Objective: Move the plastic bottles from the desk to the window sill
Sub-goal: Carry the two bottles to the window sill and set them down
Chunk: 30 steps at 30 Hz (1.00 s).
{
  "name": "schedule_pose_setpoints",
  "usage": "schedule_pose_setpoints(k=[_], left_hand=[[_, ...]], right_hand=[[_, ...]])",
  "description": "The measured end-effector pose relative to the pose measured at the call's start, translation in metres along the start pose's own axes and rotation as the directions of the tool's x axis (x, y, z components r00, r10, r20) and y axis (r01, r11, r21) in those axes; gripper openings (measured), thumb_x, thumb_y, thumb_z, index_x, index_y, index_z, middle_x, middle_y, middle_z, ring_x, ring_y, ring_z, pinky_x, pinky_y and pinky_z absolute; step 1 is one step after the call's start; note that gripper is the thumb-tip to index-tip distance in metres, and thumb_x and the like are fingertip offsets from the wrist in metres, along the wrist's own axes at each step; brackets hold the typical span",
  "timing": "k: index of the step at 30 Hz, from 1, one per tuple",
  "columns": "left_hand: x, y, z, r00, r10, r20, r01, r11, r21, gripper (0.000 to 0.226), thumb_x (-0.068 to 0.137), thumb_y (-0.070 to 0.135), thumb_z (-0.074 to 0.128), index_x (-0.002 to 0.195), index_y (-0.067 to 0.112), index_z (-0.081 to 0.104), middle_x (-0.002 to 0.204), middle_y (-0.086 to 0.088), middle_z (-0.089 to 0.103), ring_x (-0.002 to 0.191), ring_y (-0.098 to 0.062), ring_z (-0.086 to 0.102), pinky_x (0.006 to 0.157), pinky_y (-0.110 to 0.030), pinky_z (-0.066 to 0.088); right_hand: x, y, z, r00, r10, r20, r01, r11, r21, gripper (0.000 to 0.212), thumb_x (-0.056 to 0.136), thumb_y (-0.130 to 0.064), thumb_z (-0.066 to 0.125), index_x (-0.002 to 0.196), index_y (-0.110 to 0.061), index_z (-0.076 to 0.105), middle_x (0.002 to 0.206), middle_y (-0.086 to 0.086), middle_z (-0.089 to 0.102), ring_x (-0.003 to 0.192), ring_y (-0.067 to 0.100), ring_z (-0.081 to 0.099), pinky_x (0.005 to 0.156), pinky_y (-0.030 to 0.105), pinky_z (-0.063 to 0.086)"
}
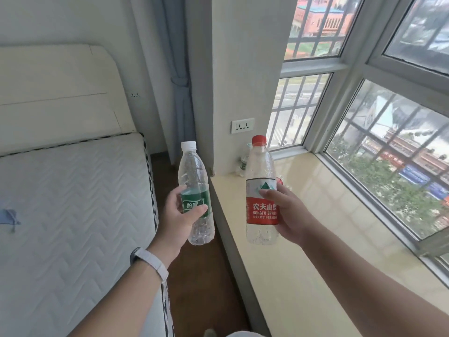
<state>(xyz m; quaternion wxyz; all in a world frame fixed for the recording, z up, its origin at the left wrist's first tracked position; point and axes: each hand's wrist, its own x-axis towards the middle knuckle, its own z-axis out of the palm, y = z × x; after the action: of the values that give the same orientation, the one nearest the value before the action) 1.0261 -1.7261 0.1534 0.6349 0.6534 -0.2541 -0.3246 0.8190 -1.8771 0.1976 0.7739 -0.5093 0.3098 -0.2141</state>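
My left hand (177,216) grips a clear bottle with a green label and white cap (194,181), held upright above the brown floor beside the sill's edge. My right hand (285,212) grips a clear bottle with a red label and red cap (260,171), upright in the air over the near part of the cream window sill (315,227). Another clear bottle (244,159) stands on the sill in the far corner by the wall. A red cap of a further bottle (280,181) peeks out behind my right hand.
A bed with a white quilted mattress (73,203) fills the left side, with a narrow strip of brown floor (206,276) between it and the sill. A wall socket (242,125) sits above the sill's corner. Barred windows (388,142) border the sill on the right.
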Motion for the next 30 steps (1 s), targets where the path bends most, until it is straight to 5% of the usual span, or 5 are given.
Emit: schedule_pose_setpoints(k=[9,18,24,30], left_hand=[[0.068,-0.004,-0.008,0.997,-0.041,0.070,0.033,0.993,0.112,0.072,0.066,0.038,0.081,0.132,0.036,0.053,0.118,0.011,0.068,0.109,-0.010,0.066,0.097,-0.045,0.055],[0.149,-0.015,0.015,0.992,-0.093,0.090,0.081,0.988,0.131,0.061,0.077,0.017,0.085,0.129,0.030,0.055,0.123,0.008,0.069,0.113,-0.010,0.065,0.102,-0.041,0.051],[0.227,-0.012,0.048,0.980,-0.148,0.133,0.114,0.966,0.234,0.062,0.078,0.016,0.084,0.130,0.029,0.055,0.122,0.010,0.069,0.112,-0.009,0.065,0.102,-0.041,0.051],[0.290,-0.022,0.089,0.955,-0.227,0.190,0.146,0.919,0.365,0.064,0.081,0.010,0.082,0.129,0.038,0.050,0.124,0.015,0.066,0.115,-0.003,0.062,0.099,-0.030,0.050]], right_hand=[[0.066,0.007,0.000,0.995,0.060,-0.085,-0.059,0.998,0.018,0.078,0.063,-0.035,0.080,0.132,-0.010,0.052,0.112,0.019,0.062,0.095,0.030,0.066,0.078,0.041,0.053],[0.151,0.001,-0.033,0.983,0.111,-0.149,-0.109,0.994,0.023,0.076,0.063,-0.031,0.080,0.131,-0.011,0.052,0.113,0.018,0.065,0.097,0.031,0.066,0.081,0.044,0.054],[0.223,-0.014,-0.068,0.978,0.094,-0.184,-0.125,0.979,-0.163,0.073,0.062,-0.044,0.079,0.127,-0.025,0.053,0.114,0.009,0.069,0.102,0.030,0.070,0.092,0.054,0.055],[0.276,-0.016,-0.105,0.975,0.015,-0.220,-0.093,0.932,-0.349,0.053,0.084,-0.022,0.076,0.129,-0.031,0.050,0.107,-0.008,0.067,0.088,0.001,0.068,0.076,0.022,0.053]])
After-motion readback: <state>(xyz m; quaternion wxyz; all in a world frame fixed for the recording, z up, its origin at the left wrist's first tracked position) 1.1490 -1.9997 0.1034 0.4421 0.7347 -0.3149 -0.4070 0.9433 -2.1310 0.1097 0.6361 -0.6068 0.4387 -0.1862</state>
